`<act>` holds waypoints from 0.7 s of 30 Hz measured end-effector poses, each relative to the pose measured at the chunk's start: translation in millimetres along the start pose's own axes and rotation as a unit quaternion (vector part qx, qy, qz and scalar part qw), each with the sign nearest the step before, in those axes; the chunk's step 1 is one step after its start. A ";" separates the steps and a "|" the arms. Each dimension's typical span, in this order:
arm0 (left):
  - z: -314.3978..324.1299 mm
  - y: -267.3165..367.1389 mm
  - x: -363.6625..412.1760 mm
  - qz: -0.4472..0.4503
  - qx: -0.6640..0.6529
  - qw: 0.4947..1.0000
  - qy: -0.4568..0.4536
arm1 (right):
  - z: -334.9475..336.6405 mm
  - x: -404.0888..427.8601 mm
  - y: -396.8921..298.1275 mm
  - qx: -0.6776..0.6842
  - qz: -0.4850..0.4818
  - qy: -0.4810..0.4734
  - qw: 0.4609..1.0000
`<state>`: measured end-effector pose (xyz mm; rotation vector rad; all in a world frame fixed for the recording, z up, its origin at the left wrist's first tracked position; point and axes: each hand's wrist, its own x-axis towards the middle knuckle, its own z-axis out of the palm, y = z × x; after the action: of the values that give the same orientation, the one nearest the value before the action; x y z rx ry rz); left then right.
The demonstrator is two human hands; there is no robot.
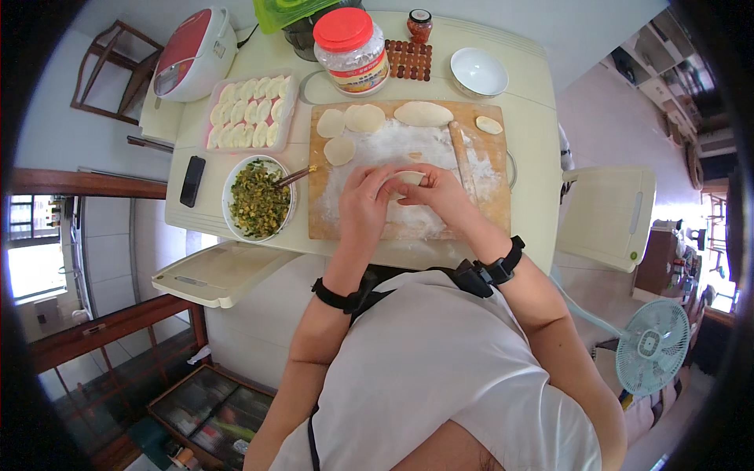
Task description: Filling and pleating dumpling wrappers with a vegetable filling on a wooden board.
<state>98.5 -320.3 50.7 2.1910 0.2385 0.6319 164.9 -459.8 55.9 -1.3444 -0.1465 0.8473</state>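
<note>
Between my left hand (pixel 366 197) and my right hand (pixel 437 193) is a dumpling (pixel 409 176), its dough edge pinched by the fingers of both; the fingers hide most of it. Both hands are above a floured wooden board (pixel 406 226). Round dough wrappers (pixel 339 151) lie at the board's upper left. A long lump of dough (pixel 423 113) rests along the far edge, with a small dough piece (pixel 489 125) at the far right corner. The wooden rolling pin (pixel 462 159) lies lengthwise, right of my right hand.
Left of the board stands a bowl of chopped filling (pixel 259 200) with chopsticks (pixel 294 176) in it. Behind it is a plastic tray (pixel 287 126) of dumplings. A phone (pixel 192 181), red-lidded jar (pixel 353 53), white bowl (pixel 479 72), small sauce jar (pixel 419 27) and rice cooker (pixel 197 53) are also on the table.
</note>
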 end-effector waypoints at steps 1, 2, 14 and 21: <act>-0.3 -0.9 0.3 0.015 0.004 1.000 -0.027 | -2.9 1.7 2.0 -0.048 0.021 -0.006 0.999; -0.3 -1.5 0.4 0.030 0.009 0.998 -0.053 | -4.8 2.9 4.5 -0.095 0.043 -0.013 0.994; 4.8 -0.8 4.6 -0.072 -0.047 0.994 -0.061 | -5.6 3.2 14.3 0.047 0.031 -0.024 0.998; 6.3 -10.1 6.4 -0.010 -0.023 0.997 -0.075 | -11.1 4.4 20.4 -0.001 0.043 -0.043 0.998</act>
<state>107.7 -315.7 41.9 2.1765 0.1649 0.4554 164.9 -466.2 33.2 -1.3246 -0.1590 0.9780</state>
